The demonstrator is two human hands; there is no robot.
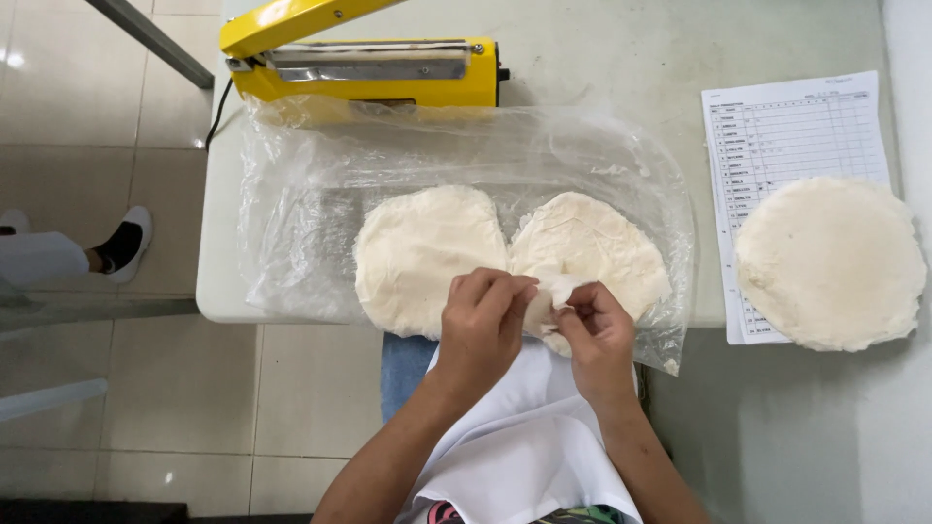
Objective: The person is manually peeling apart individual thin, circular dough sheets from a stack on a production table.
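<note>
on the worktop (621, 58), a clear plastic sheet (291, 194) carries two flatbreads. the left hand (482, 325) and right hand (597, 335), close together, pinch the folded near edge of the right flatbread (592, 243); the left flatbread (422, 252) lies touching it.

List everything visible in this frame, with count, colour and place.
flat dough rounds: two, cream, side by side on the plastic
stack of rounds: one, cream, far right, on the sheet
clear plastic bag: one, spread on the table
heat sealer: one, yellow, table's back edge
printed sheet: one, white, right
table: one, pale
another person's foot: dark sock, white shoe, left floor
left hand: fingers pinching right round's edge
right hand: pinching same edge
</note>
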